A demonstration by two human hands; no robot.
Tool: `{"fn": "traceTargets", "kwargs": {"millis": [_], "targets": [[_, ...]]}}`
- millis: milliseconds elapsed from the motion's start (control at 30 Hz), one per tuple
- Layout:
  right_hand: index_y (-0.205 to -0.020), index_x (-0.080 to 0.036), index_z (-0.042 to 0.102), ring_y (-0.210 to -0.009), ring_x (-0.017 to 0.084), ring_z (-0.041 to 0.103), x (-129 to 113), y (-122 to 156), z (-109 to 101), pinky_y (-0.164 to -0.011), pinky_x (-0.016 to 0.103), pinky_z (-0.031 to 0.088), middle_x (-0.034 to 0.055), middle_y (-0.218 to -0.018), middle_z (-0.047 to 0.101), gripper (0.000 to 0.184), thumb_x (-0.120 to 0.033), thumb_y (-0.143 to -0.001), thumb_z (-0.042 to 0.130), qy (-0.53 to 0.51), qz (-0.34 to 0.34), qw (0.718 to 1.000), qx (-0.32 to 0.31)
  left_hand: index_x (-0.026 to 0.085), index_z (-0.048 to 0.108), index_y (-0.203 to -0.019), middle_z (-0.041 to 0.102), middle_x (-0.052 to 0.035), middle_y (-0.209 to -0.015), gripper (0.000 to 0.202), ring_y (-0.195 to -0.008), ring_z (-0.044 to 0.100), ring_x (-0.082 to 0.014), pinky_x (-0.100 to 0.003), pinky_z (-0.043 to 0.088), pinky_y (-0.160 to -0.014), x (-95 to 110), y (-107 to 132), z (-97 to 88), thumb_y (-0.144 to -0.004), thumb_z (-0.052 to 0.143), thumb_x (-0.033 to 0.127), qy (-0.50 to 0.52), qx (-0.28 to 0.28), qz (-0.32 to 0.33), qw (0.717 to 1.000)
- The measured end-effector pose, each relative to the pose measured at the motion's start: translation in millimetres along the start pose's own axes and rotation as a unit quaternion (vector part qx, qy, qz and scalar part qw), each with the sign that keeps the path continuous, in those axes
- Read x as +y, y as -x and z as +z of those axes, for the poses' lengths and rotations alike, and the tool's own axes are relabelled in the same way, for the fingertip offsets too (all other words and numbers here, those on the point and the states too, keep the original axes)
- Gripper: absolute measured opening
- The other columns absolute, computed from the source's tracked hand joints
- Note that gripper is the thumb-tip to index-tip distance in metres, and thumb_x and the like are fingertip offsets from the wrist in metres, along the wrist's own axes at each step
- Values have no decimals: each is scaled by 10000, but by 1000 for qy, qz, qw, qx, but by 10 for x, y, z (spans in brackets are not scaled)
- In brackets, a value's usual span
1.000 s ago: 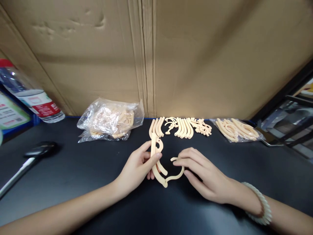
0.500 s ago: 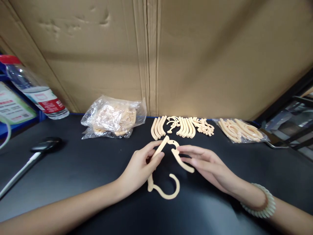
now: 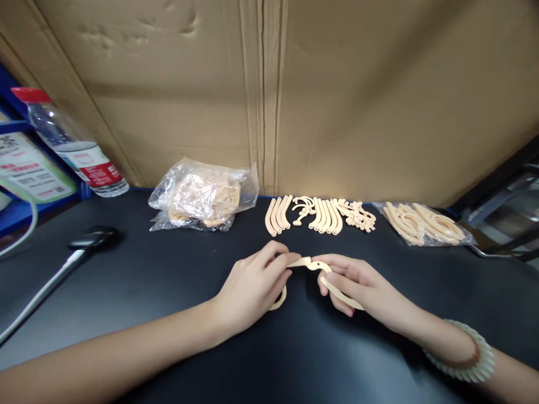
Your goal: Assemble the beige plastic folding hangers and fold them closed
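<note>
Both of my hands are on a beige plastic clothes hanger made of curved parts, held above the black table. My left hand is closed around a straight arm of it, and the hanger's round hook peeks out below the fingers. With thumb and fingers, my right hand pinches a curved piece that has a bent, holed end. That end meets the tip of the left arm; whether the two are locked together I cannot tell.
Rows of loose curved arms and a heap of small hooked parts lie along the back. Plastic bags of parts flank them, another bag at right. A water bottle and a black cabled device are on the left.
My left hand has turned over, bringing its arm from steeply tilted to nearly level and mostly covering the hook. My right fingers have closed further on the curved piece. The view has shifted slightly.
</note>
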State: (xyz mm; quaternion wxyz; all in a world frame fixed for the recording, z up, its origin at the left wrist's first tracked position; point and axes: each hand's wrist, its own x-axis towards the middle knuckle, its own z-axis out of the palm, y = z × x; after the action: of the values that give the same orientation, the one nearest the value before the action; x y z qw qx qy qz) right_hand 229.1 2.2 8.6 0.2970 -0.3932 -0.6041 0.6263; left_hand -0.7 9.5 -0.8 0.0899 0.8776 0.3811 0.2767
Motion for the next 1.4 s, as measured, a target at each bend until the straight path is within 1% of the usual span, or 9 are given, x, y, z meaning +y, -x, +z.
{"fn": "traceTargets", "kwargs": {"millis": [133, 367, 633, 767, 933, 1100, 1233, 1333, 1400], "targets": [[-1105, -152, 571, -362, 25, 396, -38, 48, 10, -360, 178, 251, -28, -680, 565, 379, -480, -923, 524, 15, 57, 996, -61, 177, 609, -1137, 687, -69, -894, 272, -763, 642, -191, -277, 510, -635, 34, 0, -8, -966, 398, 158, -133, -46, 107, 984], [-836, -140, 594, -296, 30, 394, -40, 66, 41, -302, 138, 216, -45, -496, 550, 357, -473, -928, 507, 40, 102, 989, -101, 132, 644, -1033, 647, -65, -709, 300, -564, 561, -169, -271, 423, -509, 73, -33, -82, -985, 349, 143, -129, -76, 207, 967], [-813, -145, 587, -284, 23, 369, -33, 72, 95, -322, 142, 228, -62, -458, 521, 348, -461, -929, 503, 55, 88, 993, -57, 125, 622, -915, 626, -43, -699, 389, -505, 523, -138, -273, 312, -463, 42, -96, -125, -1031, 282, 273, -121, -165, 180, 962], [-714, -149, 544, -288, 16, 352, -41, 115, 174, -331, 144, 243, -65, -455, 491, 391, -470, -932, 490, 96, 67, 993, -23, 126, 602, -841, 596, -23, -648, 395, -452, 482, -121, -281, 270, -436, 34, -92, -128, -1032, 283, 257, -144, -154, 199, 957], [-785, -154, 579, -305, 22, 368, -14, 139, 249, -317, 145, 255, -57, -526, 506, 357, -459, -937, 476, 135, 49, 989, 26, 130, 565, -791, 563, -11, -626, 378, -432, 464, -127, -284, 272, -416, 39, -68, -106, -1028, 292, 239, -143, -132, 207, 959], [-792, -171, 608, -342, 54, 441, 95, 189, 244, -352, 175, 321, -41, -535, 530, 333, -379, -975, 422, 253, -53, 964, 53, 137, 562, -846, 567, -11, -645, 326, -466, 487, -126, -255, 301, -438, 41, -68, -116, -1021, 300, 222, -97, -151, 157, 971], [-892, -192, 647, -471, 93, 543, 64, 241, 146, -488, 215, 413, -14, -624, 614, 174, -240, -948, 489, 405, -261, 861, 164, 158, 554, -795, 537, 5, -618, 338, -485, 464, -114, -231, 341, -489, 13, -89, -143, -1006, 301, 232, 49, -139, 41, 988], [-877, -196, 627, -478, 89, 526, -34, 204, 3, -496, 215, 416, -31, -611, 586, 127, -199, -939, 516, 392, -282, 843, 239, 159, 595, -808, 535, 12, -613, 344, -499, 453, -107, -222, 358, -516, -4, -107, -138, -989, 339, 300, 167, -116, -54, 978], [-855, -194, 630, -651, 125, 601, -80, 141, -126, -612, 240, 470, 10, -740, 627, 109, -198, -924, 546, 379, -304, 831, 269, 161, 618, -828, 501, 33, -557, 352, -467, 428, -100, -211, 346, -483, -17, -118, -126, -973, 373, 367, 251, -94, -148, 952]]}}
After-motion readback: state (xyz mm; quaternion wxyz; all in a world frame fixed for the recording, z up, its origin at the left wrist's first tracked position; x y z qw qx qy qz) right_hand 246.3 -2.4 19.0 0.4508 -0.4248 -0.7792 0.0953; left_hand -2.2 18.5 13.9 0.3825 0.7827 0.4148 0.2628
